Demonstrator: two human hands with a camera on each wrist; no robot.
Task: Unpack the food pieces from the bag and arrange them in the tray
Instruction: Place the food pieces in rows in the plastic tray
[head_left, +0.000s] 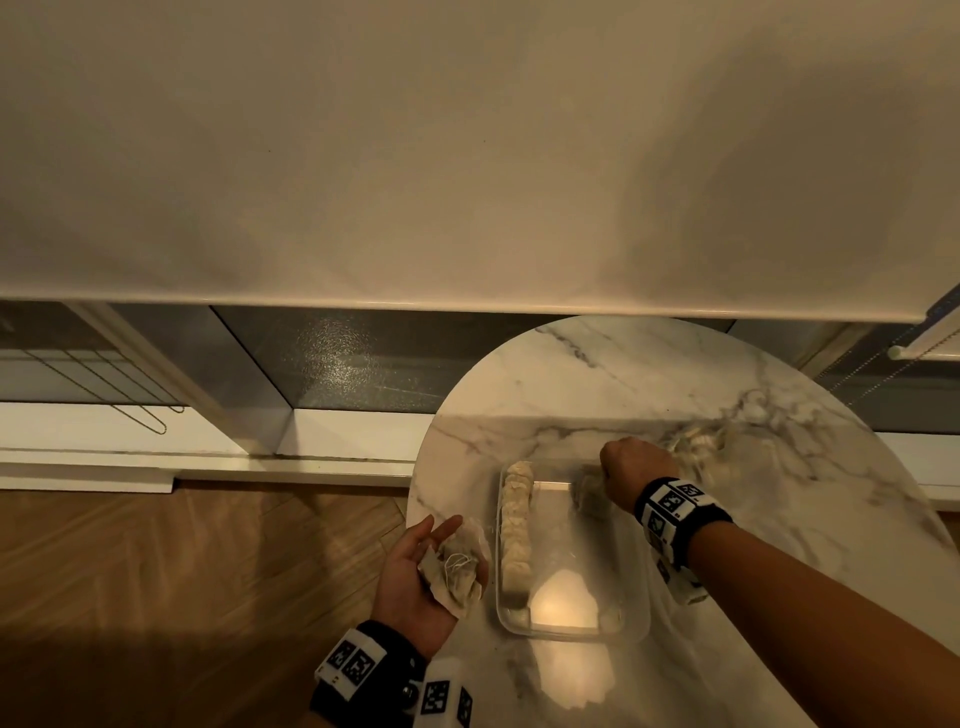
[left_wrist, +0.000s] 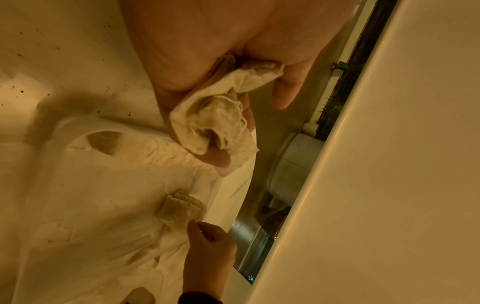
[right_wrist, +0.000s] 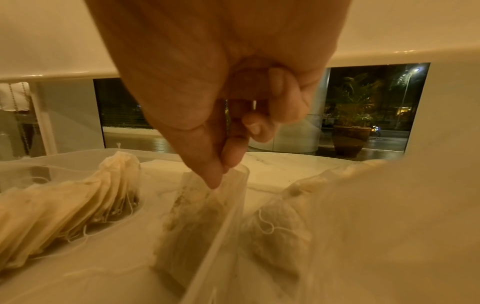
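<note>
Bag (head_left: 701, 447) is blurring out behind right hand (head_left: 631, 475); pouch (head_left: 587, 488) it's pinching is smearing too. Counter (head_left: 779, 597) is getting cropped at bottom edge.

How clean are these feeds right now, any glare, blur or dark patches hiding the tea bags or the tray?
Head view: warm dim light, a bright glare patch on the tray floor, motion blur over the right hand and the bag. Left wrist view: soft throughout, though the tea bags in the left hand read. Right wrist view: the pinched tea bag is fairly sharp; the near-right foreground is blurred.
</note>
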